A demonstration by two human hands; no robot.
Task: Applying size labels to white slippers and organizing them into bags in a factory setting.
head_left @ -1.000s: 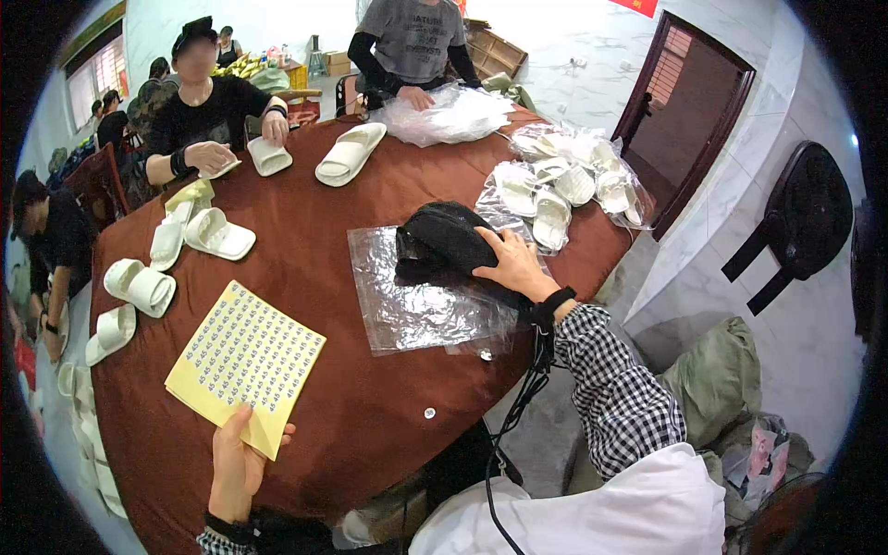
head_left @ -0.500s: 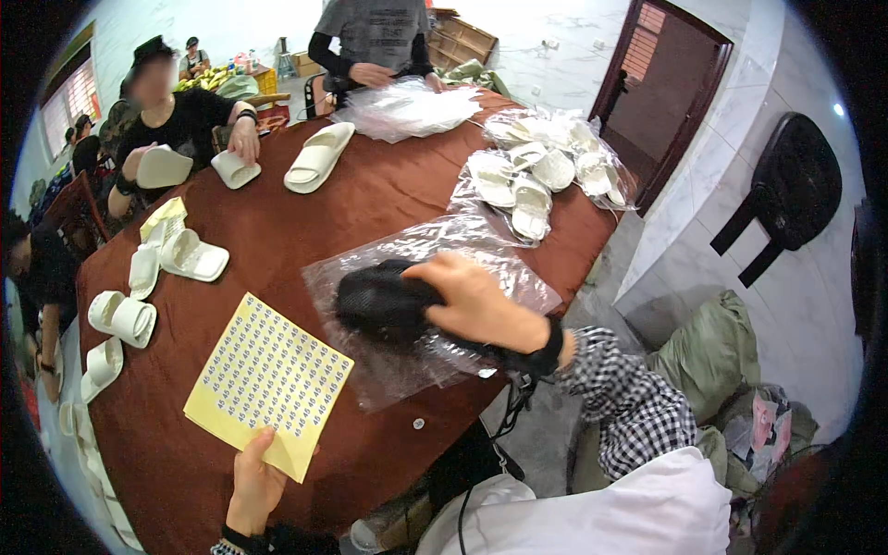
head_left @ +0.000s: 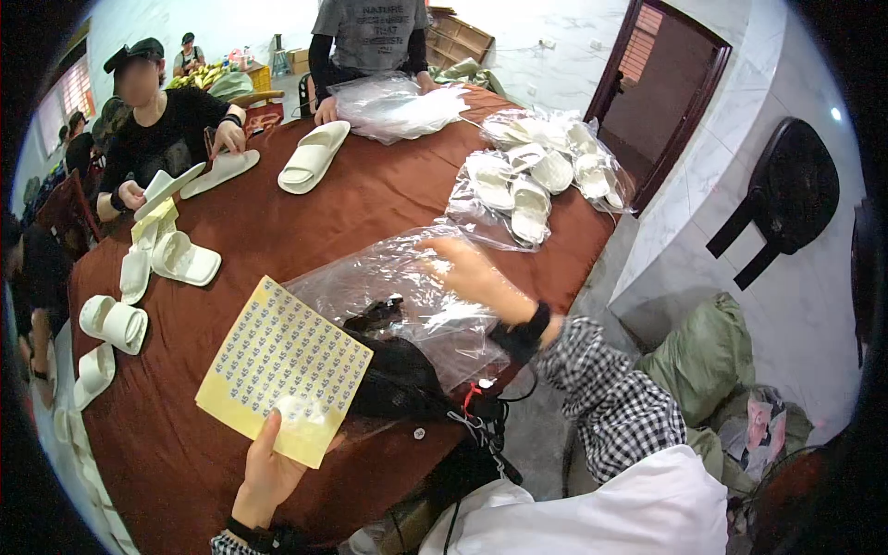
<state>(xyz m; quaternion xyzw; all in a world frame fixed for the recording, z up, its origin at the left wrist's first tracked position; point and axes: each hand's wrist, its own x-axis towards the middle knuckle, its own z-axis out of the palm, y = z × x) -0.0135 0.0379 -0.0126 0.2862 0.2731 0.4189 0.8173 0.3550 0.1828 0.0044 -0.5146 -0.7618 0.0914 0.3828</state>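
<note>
- Clear plastic bag (head_left: 435,333) lies crinkled on the brown cloth-covered table (head_left: 250,231), R of centre.
- R hand (head_left: 481,282) at bag's far side, fingers stretched out; tips blurred vs. the film, can't tell if they grip it.
- L hand (head_left: 276,470) part-closed, yellow label sheets (head_left: 287,370) pinched betw. thumb & fingers.
- In the way: black pouch (head_left: 398,379) at bag's near side, partly hidden behind sheets; dark cords near its R end, by table edge.
- Small round white sticker (head_left: 419,433) just beside pouch.
- Bagged white slippers (head_left: 527,180) beyond R hand, far R.
- Loose white slippers (head_left: 185,259) along L edge.
- Co-worker in black (head_left: 166,134), far L, slipper at each hand; co-worker in grey (head_left: 370,46) behind a plastic pile (head_left: 398,106).
</note>
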